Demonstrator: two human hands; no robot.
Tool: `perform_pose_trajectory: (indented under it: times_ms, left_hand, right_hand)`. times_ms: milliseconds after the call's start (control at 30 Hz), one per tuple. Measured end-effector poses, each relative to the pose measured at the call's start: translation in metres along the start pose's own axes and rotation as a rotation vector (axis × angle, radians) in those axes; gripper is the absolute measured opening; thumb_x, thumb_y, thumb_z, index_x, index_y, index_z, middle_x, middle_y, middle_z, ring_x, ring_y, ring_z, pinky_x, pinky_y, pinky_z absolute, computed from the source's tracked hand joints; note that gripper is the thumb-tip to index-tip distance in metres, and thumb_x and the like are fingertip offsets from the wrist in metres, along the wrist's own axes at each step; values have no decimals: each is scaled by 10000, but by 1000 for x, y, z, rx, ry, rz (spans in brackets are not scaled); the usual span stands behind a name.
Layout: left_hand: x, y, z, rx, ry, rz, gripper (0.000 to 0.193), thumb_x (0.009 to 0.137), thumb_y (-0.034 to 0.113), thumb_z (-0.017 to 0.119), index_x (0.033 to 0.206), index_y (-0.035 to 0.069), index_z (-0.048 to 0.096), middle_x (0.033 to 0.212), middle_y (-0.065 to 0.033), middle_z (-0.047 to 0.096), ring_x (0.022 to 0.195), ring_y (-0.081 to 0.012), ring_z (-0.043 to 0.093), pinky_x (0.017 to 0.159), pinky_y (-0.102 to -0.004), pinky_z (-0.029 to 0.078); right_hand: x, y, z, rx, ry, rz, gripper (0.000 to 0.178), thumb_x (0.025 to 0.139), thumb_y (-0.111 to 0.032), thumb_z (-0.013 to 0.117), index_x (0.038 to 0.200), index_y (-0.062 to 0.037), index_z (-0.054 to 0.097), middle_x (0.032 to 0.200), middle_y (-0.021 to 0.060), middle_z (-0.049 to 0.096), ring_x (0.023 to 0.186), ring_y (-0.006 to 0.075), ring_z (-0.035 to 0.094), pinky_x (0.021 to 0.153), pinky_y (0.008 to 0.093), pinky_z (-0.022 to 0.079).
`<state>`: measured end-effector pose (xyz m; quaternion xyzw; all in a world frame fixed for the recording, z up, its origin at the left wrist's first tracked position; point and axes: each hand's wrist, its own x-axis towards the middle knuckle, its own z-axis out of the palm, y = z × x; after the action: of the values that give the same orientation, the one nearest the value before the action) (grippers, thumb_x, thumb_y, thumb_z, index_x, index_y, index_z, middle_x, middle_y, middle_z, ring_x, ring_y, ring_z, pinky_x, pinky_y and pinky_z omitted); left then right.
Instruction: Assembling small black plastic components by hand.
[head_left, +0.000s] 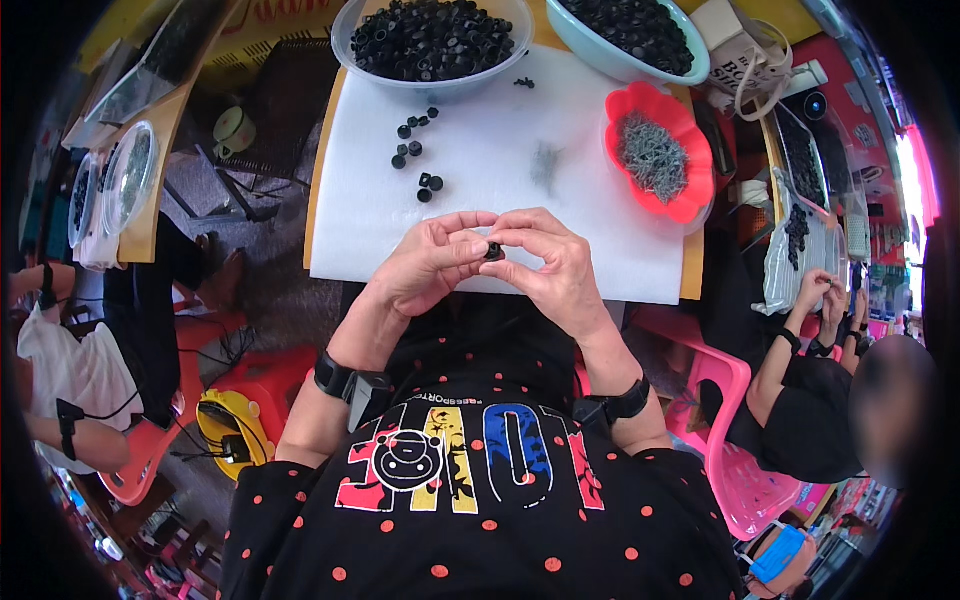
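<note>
Both my hands meet over the near edge of the white-covered table (360,225). Between their fingertips is a small round black plastic part (493,252). My left hand (430,262) pinches it from the left, and my right hand (548,265) grips it from the other side. Beyond my hands, several loose black parts (415,150) lie scattered on the white sheet. A red scalloped bowl (700,150) of thin grey metal pins (652,158) stands to the right. Further pins lie in a small faint heap (545,165) on the sheet.
At the far edge stand a clear bowl (345,50) and a pale blue basin (640,72), both heaped with black parts. Side tables hold similar trays. People sit to my left and right, one on a pink chair (735,420). A white bag (735,60) sits at the far right.
</note>
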<state>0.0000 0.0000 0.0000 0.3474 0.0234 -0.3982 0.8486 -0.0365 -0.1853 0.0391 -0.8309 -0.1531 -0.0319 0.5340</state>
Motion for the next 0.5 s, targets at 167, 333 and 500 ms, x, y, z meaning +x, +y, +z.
perform_pose_trajectory:
  times_ms: [167, 333, 500]
  left_hand:
    - [-4, -6, -2, 28, 28, -15, 468, 820, 87, 717, 1211, -60, 505, 1068, -107, 622, 933, -154, 643, 865, -292, 536]
    - [-3, -9, -6, 65, -10, -37, 457, 830, 91, 708, 1211, -59, 508, 1080, -112, 618, 948, -166, 642, 872, -296, 535]
    - [0, -2, -2, 59, 36, -44, 459, 837, 82, 706, 1225, -49, 498, 1027, -94, 629, 892, -154, 639, 822, -278, 531]
  right_hand:
    - [-6, 5, 8, -76, 73, -69, 257, 701, -95, 780, 935, -34, 695, 1011, 96, 668, 940, 235, 633, 793, 333, 521]
    - [-12, 15, 15, -71, 105, -93, 246, 706, -62, 767, 940, -36, 694, 1000, 95, 667, 929, 238, 635, 791, 324, 523]
    - [-10, 12, 13, -3, 119, -25, 245, 722, -56, 760, 956, -28, 692, 1001, 89, 651, 932, 230, 633, 804, 319, 516]
